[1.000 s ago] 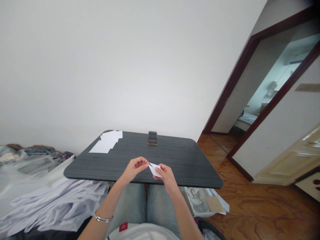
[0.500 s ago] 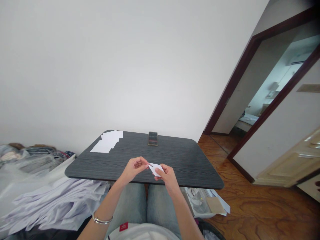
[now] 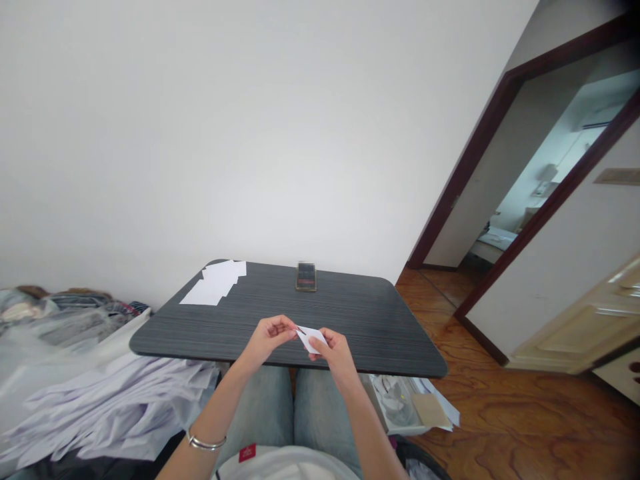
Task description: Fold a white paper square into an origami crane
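Above the near edge of the dark table, a small white piece of paper [image 3: 309, 339], seemingly folded, is between my two hands. My right hand [image 3: 333, 348] grips its right side, thumb on top and fingers beneath. At the paper's left corner, my left hand [image 3: 273, 335] is closed in a pinch on the tip. A thin dark line shows on the paper by the left fingertips; whether it is a gap between layers or a separate object I cannot tell. Several white paper sheets [image 3: 213, 285] lie overlapped at the table's far left.
On the black wood-grain table [image 3: 360, 320], a phone-like dark device [image 3: 306, 276] leans on a stand near the wall. White cloth [image 3: 120, 407] is heaped at lower left. Below the table's right side sits a white tray [image 3: 400, 427] with clear plastic items. A doorway opens at right.
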The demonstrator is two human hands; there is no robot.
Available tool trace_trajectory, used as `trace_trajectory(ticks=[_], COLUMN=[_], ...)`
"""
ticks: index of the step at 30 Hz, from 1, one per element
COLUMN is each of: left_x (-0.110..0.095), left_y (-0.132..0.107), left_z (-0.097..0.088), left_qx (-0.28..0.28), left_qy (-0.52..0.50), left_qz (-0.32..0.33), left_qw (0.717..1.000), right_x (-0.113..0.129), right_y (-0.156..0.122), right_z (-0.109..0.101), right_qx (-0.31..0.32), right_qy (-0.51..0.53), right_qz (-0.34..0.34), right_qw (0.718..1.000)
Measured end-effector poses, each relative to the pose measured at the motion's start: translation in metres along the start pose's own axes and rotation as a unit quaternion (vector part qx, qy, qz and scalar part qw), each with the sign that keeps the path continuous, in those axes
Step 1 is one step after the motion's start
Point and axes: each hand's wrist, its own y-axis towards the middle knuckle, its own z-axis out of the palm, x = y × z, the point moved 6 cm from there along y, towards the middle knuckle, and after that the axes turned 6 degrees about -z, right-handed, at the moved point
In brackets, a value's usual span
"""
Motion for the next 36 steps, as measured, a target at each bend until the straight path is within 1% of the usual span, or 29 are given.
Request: trace_trajectory(ticks=[5, 9, 12, 20, 25, 29, 36], left_x=[-0.002, 0.003, 0.007, 0.003, -0.001, -0.003, -0.008], left_y=[-0.001, -0.001, -0.001, -0.002, -0.004, -0.005, -0.006], left_z=[0.004, 0.005, 0.005, 0.005, 0.005, 0.005, 0.007], left_qx=[0.002, -0.022, -0.029, -0.016, -0.013, -0.008, 0.012], left_qy=[-0.037, -0.048, -0.038, 0.025, 0.026, 0.032, 0.025], left_qz=[0.007, 0.007, 0.001, 0.011, 0.042, 0.047, 0.055], left_qw=[0.999, 0.999, 0.999, 0.999, 0.999, 0.998, 0.998], right_x=[-0.001, 0.002, 0.005, 0.006, 0.003, 0.001, 0.000], right_y=[0.000, -0.001, -0.001, -0.002, -0.001, 0.000, 0.000], right_z=[0.002, 0.003, 0.003, 0.004, 0.003, 0.002, 0.002], right_qx=[0.003, 0.002, -0.003, -0.004, -0.008, -0.012, 0.003], right_qy=[-0.006, -0.017, -0.027, -0.042, -0.054, -0.059, -0.045], right_qz=[-0.008, -0.024, -0.037, -0.045, -0.044, -0.042, -0.041], right_qw=[1.000, 1.000, 0.999, 0.998, 0.998, 0.997, 0.998])
